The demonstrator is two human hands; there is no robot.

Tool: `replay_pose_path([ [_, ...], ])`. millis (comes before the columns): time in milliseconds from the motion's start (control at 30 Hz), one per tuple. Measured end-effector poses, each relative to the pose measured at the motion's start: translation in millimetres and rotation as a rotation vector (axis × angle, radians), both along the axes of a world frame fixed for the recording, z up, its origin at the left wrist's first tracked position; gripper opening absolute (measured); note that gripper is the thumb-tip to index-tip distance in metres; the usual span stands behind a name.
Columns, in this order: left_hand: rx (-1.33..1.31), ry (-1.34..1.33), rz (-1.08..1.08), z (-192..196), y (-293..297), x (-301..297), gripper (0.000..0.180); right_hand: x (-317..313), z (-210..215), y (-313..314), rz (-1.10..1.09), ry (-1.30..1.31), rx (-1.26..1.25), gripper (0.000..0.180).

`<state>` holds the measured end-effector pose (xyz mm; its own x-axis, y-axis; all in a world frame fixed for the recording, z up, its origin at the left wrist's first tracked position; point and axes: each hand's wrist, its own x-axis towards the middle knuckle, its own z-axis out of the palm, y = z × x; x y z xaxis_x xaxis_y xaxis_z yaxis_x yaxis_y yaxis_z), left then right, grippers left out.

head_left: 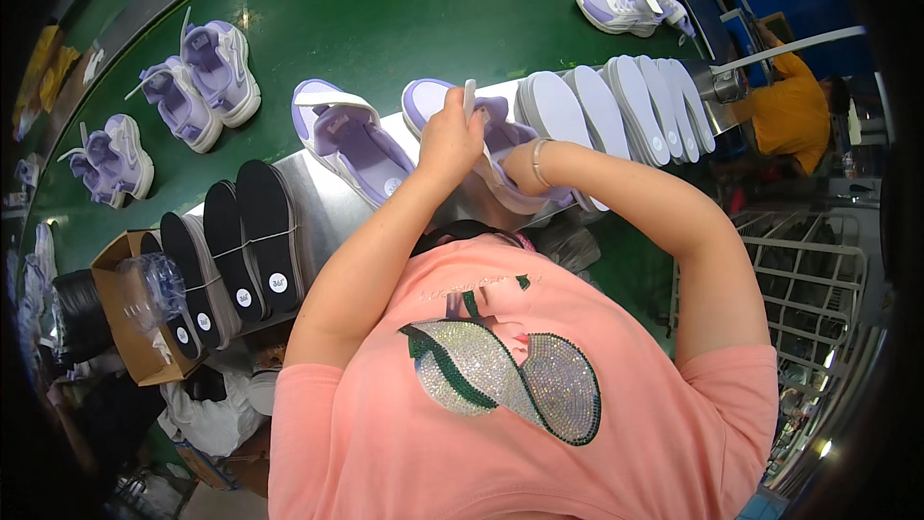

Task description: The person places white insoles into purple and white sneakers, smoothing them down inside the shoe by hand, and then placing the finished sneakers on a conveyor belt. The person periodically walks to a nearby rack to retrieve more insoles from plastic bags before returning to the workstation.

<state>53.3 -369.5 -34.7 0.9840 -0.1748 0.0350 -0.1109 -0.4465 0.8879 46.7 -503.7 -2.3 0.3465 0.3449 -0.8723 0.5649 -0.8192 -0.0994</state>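
Note:
A white and lavender sneaker (424,99) rests on the metal ledge in front of me, toe pointing away. My left hand (450,143) is closed on its upper near the raised white strap. Into the heel opening reaches my right hand (523,169), its fingers hidden inside the shoe. The matching sneaker (364,146) lies just left, its strap across the opening and a round white sticker inside. To the right of my hands, several pale insoles (601,108) lean in a row. Bundles of black insoles (272,231), tied with string, stand at the left.
Beyond the ledge runs a green work surface (385,14), with sneaker pairs (219,72) at left and more sneakers (621,12) at far right. A cardboard box (125,318) holds clear plastic. A wire rack (818,270) stands right, below a person in yellow (791,111).

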Motion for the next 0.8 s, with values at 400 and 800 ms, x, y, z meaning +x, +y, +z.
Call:
replay_pose_path([
  [400,0.034,0.138,-0.008,10,1,-7,0.030,-34,21,-24,-0.160,-0.069,0.073,0.036],
  [800,-0.038,0.173,-0.006,12,11,-34,0.029,-65,17,-23,-0.117,-0.095,0.189,0.035],
])
